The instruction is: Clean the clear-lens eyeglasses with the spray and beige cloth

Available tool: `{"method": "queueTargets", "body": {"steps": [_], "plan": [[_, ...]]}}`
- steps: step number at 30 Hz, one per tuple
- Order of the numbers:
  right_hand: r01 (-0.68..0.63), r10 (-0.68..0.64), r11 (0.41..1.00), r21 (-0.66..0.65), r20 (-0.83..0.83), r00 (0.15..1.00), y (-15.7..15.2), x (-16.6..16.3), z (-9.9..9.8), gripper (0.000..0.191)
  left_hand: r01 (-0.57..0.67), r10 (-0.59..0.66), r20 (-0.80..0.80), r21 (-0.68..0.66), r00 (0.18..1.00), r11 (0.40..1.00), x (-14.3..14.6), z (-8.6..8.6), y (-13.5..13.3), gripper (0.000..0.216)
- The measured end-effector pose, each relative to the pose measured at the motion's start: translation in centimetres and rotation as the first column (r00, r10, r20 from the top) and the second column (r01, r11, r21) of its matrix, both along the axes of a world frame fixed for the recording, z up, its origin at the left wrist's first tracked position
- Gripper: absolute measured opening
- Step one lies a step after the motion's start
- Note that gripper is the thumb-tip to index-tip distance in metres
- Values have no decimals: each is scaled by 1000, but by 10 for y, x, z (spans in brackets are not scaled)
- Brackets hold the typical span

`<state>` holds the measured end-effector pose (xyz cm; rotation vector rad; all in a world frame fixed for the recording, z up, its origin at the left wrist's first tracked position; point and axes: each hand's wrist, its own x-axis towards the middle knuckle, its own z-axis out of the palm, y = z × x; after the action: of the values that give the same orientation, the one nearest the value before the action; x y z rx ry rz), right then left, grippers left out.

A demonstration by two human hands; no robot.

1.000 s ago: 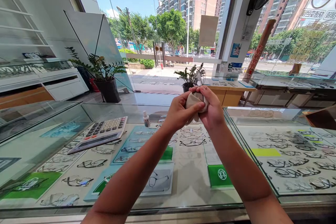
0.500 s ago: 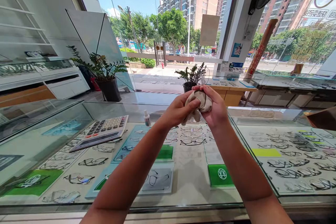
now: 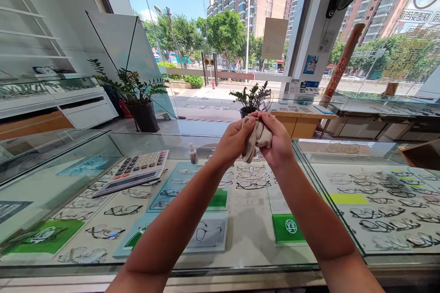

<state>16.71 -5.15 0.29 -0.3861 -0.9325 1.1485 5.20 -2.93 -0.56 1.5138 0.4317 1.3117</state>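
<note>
A beige cloth (image 3: 253,143) is bunched up between my two hands, above the glass counter. Over its folds runs a thin dark curved rim, part of a pair of eyeglasses (image 3: 264,129); the cloth and fingers hide most of it. My left hand (image 3: 233,142) is closed, its thumb pressing on the cloth. Wrapped around the other side, my right hand (image 3: 280,142) grips the cloth and the eyeglasses, fingertips close to those of the left. Some of the cloth hangs down below the left thumb.
Beneath my arms the glass display case (image 3: 247,256) shows rows of eyeglasses. On its top lie a large calculator (image 3: 137,171) and a small spray bottle (image 3: 193,154). Potted plants (image 3: 141,112) stand beyond, before the glass doors. Another case (image 3: 385,210) adjoins on the right.
My left thumb has moved up from the middle of the cloth towards its top edge. The cloth is folded differently, and less of the dark rim shows.
</note>
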Motion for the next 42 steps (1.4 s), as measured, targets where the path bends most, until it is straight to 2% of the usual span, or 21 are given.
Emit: {"method": "queueTargets", "body": {"steps": [2, 4, 8, 13, 21, 25, 27, 31, 37, 42], "plan": [[-27, 27, 1000, 9, -14, 1000, 4, 7, 0, 13, 98, -100, -36, -62, 994, 993, -6, 2, 2, 53], [-55, 56, 998, 23, -35, 998, 7, 13, 0, 15, 113, -117, -45, -80, 992, 990, -11, 5, 4, 54], [-58, 58, 998, 11, -20, 998, 11, 25, 3, 17, 44, -42, 16, -111, 999, 993, -20, 10, 11, 53], [-59, 62, 998, -29, 112, 992, 11, 36, 6, 19, -42, 49, 38, -159, 998, 986, -31, 15, 19, 52], [74, -119, 989, 125, 411, 904, -2, 42, 13, 13, -169, 175, 37, -114, 984, 979, -45, 19, 24, 49], [130, -195, 976, 174, 444, 875, -8, 47, 16, 13, -275, 275, -59, 20, 960, 961, -49, 17, 26, 54], [106, -173, 981, 165, 473, 864, -9, 48, 17, 14, -297, 304, -103, 81, 947, 952, -50, 16, 26, 58], [-41, 4, 998, 55, 541, 841, -10, 43, 15, 17, -177, 180, -117, 35, 977, 984, -48, 19, 20, 58], [-70, 59, 998, -1, 542, 838, -6, 33, 10, 21, -54, 53, -18, -76, 998, 996, -43, 25, 10, 54], [-150, 143, 988, -25, 493, 858, -2, 29, 6, 21, 2, -1, 10, -76, 1000, 997, -41, 20, 14, 53]]}}
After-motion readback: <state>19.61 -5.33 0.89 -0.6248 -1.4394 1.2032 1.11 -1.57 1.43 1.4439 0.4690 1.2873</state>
